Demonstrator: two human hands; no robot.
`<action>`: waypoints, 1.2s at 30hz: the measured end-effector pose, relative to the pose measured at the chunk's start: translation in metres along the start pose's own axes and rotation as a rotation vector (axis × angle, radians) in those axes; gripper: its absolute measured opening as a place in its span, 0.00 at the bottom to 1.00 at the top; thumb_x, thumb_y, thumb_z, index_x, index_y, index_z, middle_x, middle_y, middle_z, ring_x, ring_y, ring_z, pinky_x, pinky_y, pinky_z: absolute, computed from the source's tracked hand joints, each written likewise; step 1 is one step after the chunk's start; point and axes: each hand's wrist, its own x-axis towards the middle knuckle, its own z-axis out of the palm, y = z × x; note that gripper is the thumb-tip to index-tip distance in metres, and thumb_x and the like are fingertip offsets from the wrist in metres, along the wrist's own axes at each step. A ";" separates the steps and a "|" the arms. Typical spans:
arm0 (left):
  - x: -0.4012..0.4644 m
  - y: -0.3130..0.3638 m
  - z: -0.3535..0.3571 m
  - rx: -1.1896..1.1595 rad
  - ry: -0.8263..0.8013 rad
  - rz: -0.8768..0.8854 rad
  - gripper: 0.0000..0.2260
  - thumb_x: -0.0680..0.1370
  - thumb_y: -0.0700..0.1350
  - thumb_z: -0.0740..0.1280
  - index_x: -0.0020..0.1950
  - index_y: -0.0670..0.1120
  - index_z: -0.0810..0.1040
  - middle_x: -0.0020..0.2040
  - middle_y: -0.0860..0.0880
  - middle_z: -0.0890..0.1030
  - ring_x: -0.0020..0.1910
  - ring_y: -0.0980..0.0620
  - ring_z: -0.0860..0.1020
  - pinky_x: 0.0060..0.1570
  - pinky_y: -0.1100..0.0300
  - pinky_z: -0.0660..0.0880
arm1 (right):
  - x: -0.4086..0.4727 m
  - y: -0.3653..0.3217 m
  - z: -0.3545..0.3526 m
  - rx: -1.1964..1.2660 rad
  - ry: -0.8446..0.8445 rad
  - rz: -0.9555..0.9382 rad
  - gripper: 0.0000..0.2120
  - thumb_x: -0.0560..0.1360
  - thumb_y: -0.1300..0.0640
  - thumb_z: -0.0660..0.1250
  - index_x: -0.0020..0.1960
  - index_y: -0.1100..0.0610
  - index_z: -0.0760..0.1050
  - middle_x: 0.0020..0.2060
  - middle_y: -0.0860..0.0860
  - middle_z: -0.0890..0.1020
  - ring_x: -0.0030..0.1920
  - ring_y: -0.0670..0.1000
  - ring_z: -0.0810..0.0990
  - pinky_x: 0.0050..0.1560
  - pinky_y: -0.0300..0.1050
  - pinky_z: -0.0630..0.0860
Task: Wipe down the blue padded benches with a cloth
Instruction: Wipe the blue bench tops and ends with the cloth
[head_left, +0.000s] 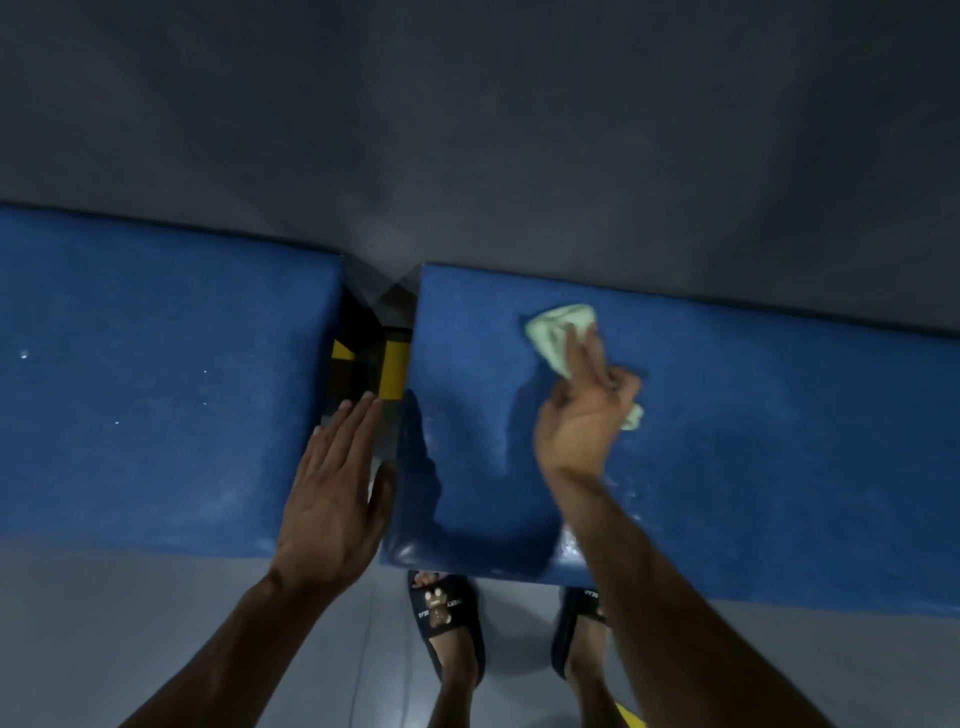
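The right hand (582, 410) has its grip closed round a bunched green cloth (558, 332), pressing it onto the right bench (779, 441), likely so the wad rubs firmly. The left hand (332, 493) hovers flat, fingers straight, holding nothing, over the gap beside the left bench (156, 389), probably for balance.
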 end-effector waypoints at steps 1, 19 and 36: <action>-0.001 -0.003 0.000 -0.009 0.012 0.000 0.28 0.82 0.54 0.52 0.80 0.47 0.57 0.80 0.49 0.59 0.80 0.50 0.55 0.78 0.46 0.55 | -0.012 -0.022 0.006 0.009 -0.112 -0.063 0.28 0.72 0.61 0.57 0.70 0.45 0.72 0.73 0.48 0.71 0.61 0.47 0.71 0.63 0.36 0.67; -0.010 0.001 0.002 -0.040 -0.025 0.061 0.26 0.83 0.52 0.51 0.81 0.47 0.55 0.81 0.50 0.56 0.80 0.54 0.51 0.78 0.47 0.54 | -0.003 0.066 -0.070 -0.199 -0.299 -0.382 0.28 0.72 0.65 0.61 0.70 0.47 0.74 0.71 0.42 0.72 0.51 0.55 0.73 0.54 0.52 0.77; -0.033 0.015 0.013 -0.046 -0.041 0.064 0.26 0.83 0.53 0.51 0.81 0.46 0.56 0.81 0.50 0.57 0.80 0.52 0.53 0.77 0.51 0.55 | -0.043 0.039 -0.060 -0.204 -0.464 -0.671 0.32 0.71 0.64 0.63 0.72 0.44 0.71 0.73 0.40 0.70 0.52 0.51 0.71 0.49 0.46 0.76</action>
